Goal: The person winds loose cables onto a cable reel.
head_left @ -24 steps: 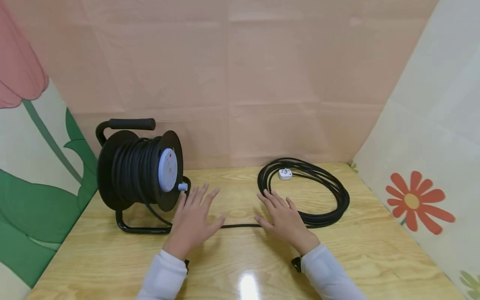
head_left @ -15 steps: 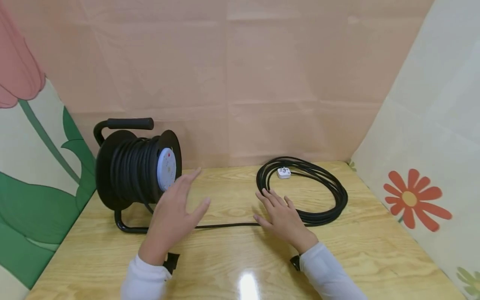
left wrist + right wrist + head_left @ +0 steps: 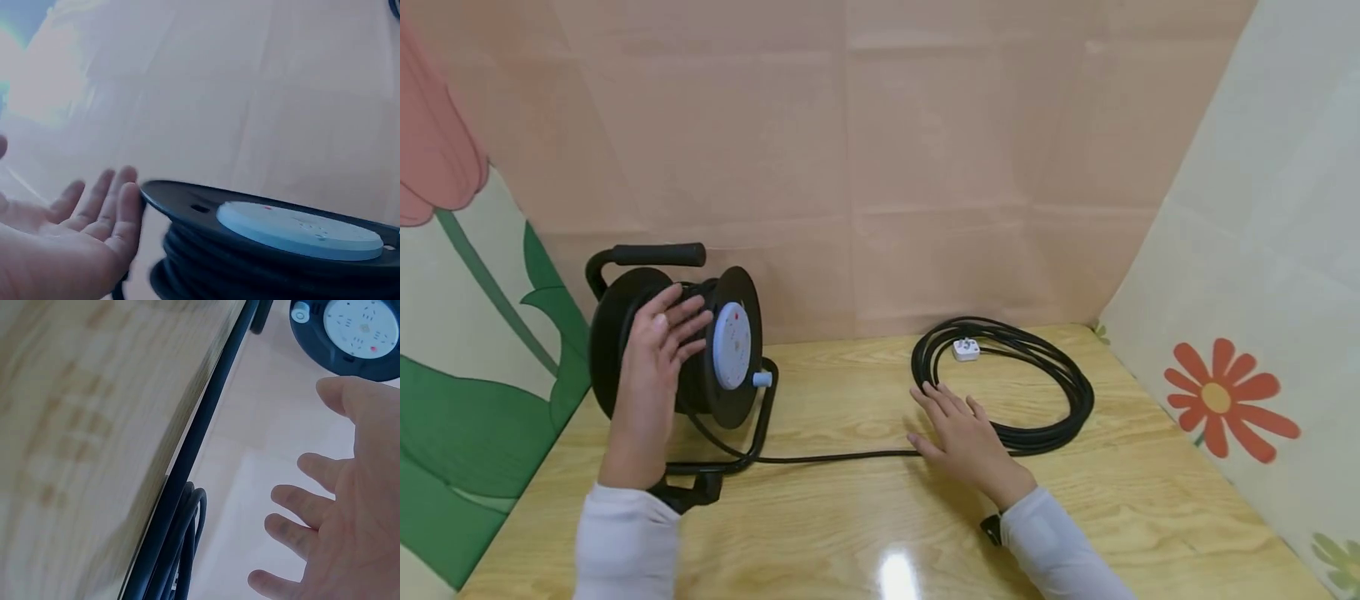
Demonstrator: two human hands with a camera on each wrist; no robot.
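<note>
A black cable reel [image 3: 741,333] with a pale blue socket face [image 3: 732,346] stands at the left. My left hand [image 3: 658,358] is raised in front of the wound cable, palm turned sideways and fingers spread. In the left wrist view its fingers [image 3: 128,215] lie beside the reel's rim and hold nothing. My right hand [image 3: 966,442] hovers with extended fingers by the near left side of a loose black cable coil [image 3: 1067,400]. Inside that coil lies a white plug [image 3: 966,349]. From the reel, one cable strand [image 3: 835,457] runs across to the coil.
The reel has a padded top handle [image 3: 658,254], a tubular foot and a small blue knob [image 3: 762,379]. Everything stands on a wooden table [image 3: 820,533]. A pink sheet [image 3: 925,167] hangs behind, with flower-patterned panels [image 3: 1213,250] at both sides.
My left hand has moved left and up, from beside the reel's foot to in front of its wound cable, turning its palm. The right hand stays nearly still.
</note>
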